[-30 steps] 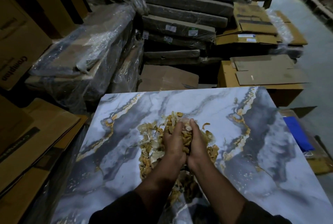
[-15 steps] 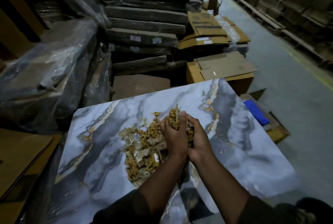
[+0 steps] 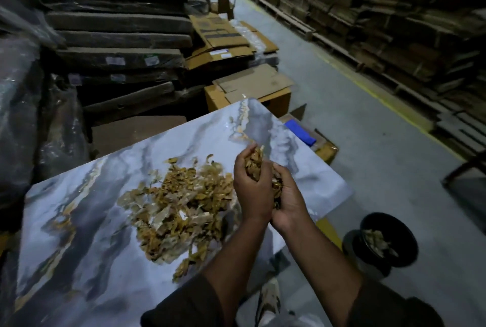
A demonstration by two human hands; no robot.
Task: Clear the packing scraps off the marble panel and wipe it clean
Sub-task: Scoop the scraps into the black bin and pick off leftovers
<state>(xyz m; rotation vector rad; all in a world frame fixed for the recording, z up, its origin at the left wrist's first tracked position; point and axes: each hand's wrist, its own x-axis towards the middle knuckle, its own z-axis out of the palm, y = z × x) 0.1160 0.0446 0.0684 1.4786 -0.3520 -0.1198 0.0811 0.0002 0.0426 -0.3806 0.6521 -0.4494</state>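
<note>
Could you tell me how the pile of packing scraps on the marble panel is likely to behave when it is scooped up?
The scraps look thin, curled and loose, so they are probably light and will likely shed bits. Both hands, left and right, cup one handful together, which suggests single-handed grabs would spill. On the glossy panel the rest should slide easily if swept.

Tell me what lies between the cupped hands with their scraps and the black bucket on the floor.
In the head view, only the marble panel's right edge and bare grey floor separate the hands from the black bucket.

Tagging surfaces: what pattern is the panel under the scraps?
Head view: the marble panel is pale blue-white with dark grey swirls and thin gold veins.
</note>
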